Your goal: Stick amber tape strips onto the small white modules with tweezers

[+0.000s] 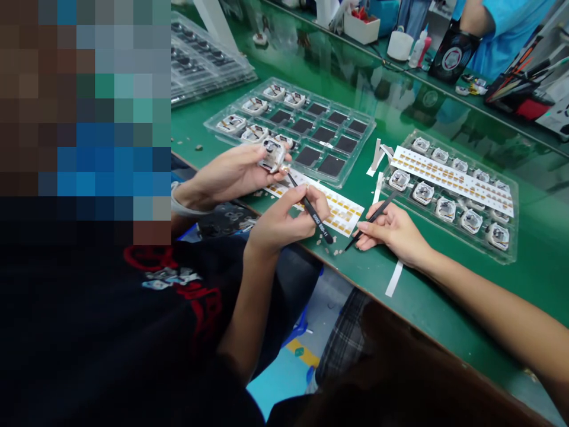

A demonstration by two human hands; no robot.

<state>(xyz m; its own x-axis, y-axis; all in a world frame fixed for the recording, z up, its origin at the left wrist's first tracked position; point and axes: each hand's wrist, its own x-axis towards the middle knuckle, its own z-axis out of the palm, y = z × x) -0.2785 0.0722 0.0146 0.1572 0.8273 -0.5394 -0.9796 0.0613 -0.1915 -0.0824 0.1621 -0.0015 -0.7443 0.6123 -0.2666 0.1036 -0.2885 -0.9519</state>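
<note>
My right hand (391,232) reaches in from the right and is closed on black tweezers (383,207). The tweezers' pointed end is by small pale scraps (336,252) on the green table. Just left of it lies a white sheet with rows of yellow pieces (333,204). My left hand is out of view. A co-worker on the left holds a white squarish housing (272,155) in one hand (226,175). The co-worker's other hand (288,216) holds black tweezers (315,216) against or close to it.
A clear tray (511,252) of white housings stands on the right, with another yellow-pieced sheet (453,181) across it. A partly filled clear tray (371,133) lies behind the co-worker's hands. Stacked trays (213,65) stand farther back. White strips (394,279) lie near the table edge.
</note>
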